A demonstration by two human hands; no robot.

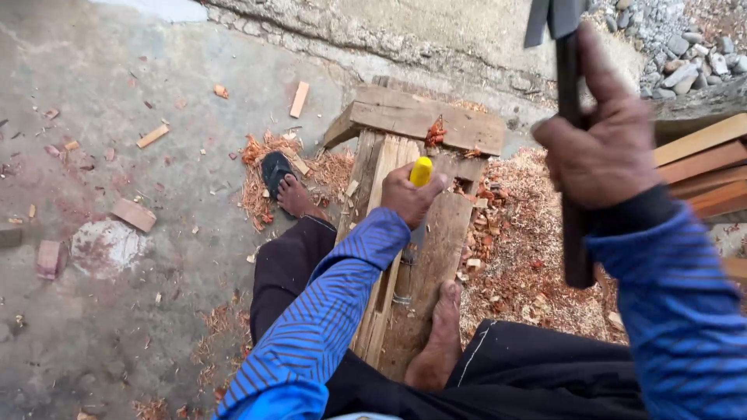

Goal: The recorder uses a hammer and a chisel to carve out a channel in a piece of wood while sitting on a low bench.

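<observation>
Two hands are clamped: left hand (408, 194) on the yellow-handled chisel (420, 171), right hand (603, 148) on the raised hammer (572, 117); a mistimed blow could strike knuckles or the bare foot (440, 334) on the plank (424, 257).

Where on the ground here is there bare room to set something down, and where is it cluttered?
Barest: the concrete floor lower left, between the brick pieces and the left leg, with only stray chips. Crowded: shavings right of the wooden bench, stacked planks far right, gravel top right.
</observation>
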